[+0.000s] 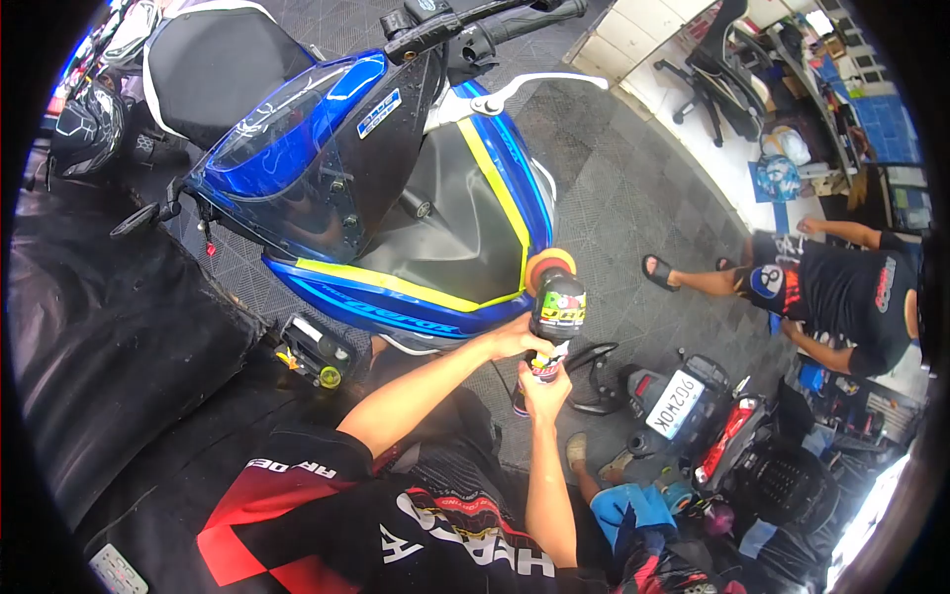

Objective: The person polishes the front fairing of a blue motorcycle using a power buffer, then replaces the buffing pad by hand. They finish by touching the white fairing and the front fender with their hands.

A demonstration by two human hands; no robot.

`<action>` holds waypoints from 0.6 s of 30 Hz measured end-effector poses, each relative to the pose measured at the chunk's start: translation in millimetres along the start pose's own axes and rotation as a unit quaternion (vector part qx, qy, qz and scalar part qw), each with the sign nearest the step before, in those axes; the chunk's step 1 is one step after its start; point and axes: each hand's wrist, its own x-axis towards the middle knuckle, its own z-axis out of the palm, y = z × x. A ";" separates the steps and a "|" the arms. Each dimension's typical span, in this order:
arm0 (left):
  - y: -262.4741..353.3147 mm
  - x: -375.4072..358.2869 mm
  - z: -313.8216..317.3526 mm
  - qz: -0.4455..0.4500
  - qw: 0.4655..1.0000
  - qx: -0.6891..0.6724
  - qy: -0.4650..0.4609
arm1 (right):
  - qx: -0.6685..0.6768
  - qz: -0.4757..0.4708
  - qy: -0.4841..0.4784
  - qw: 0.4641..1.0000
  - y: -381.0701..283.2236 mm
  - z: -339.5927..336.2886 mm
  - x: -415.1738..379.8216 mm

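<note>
My left hand (513,339) and my right hand (544,384) both grip a small black polishing tool (557,307) with colourful stickers on it. The left hand holds its body from the side. The right hand is closed around its lower end. The tool's orange pad (550,263) rests against the edge of a blue scooter's front panel (396,297), which has yellow stripes and a black centre. The scooter's tinted windscreen (287,148) and handlebar (475,25) lie above.
A person in a black shirt and sandals (841,287) stands at the right. Another scooter's rear with a number plate (675,404) sits at the lower right. There is a black helmet (89,124) at the upper left, a black cover (109,346) on the left and an office chair (717,69) in the far corner.
</note>
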 end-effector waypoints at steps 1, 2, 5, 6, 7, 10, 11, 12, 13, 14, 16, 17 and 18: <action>-0.5 -0.7 -0.5 -0.015 1.000 0.000 -0.010 | -0.001 0.015 -0.011 1.000 -0.2 -1.6 -0.5; -3.6 -4.0 3.5 0.006 0.999 0.017 0.029 | 0.001 -0.008 -0.009 1.000 -0.5 -3.9 -3.3; -16.0 -10.6 10.9 -0.013 0.999 0.021 0.025 | 0.006 0.032 -0.022 0.999 -0.7 -11.7 -17.6; -18.0 -12.6 13.1 -0.037 0.999 0.019 0.003 | -0.008 0.036 -0.031 0.999 4.0 -16.0 -23.1; -23.2 -18.1 20.0 -0.021 0.999 0.012 0.032 | -0.008 0.063 -0.042 0.997 8.7 -20.5 -26.9; -32.7 -30.4 28.0 -0.078 0.994 0.061 0.054 | 0.031 0.137 -0.076 0.987 17.8 -36.5 -38.9; -45.4 -29.1 29.3 -0.073 0.992 0.079 0.067 | 0.029 0.139 -0.088 0.986 19.3 -43.5 -41.3; -55.1 -28.9 32.8 -0.068 0.990 0.097 0.081 | 0.087 0.175 -0.105 0.975 3.5 -49.3 -44.8; -47.7 -32.7 44.7 -0.051 0.991 0.083 0.096 | 0.145 0.210 -0.122 0.959 -7.6 -54.1 -46.0; -39.1 -36.9 53.7 -0.039 0.989 0.089 0.112 | 0.144 0.198 -0.139 0.960 11.5 -60.3 -43.1; -33.2 -40.1 63.2 -0.031 0.987 0.078 0.137 | 0.143 0.231 -0.189 0.944 -7.9 -71.6 -37.6; -36.4 -40.7 65.5 -0.036 0.987 0.062 0.146 | 0.132 0.237 -0.219 0.937 -15.0 -77.5 -33.8; -39.6 -42.0 68.0 -0.041 0.986 0.047 0.156 | 0.123 0.224 -0.234 0.938 -23.4 -80.8 -31.0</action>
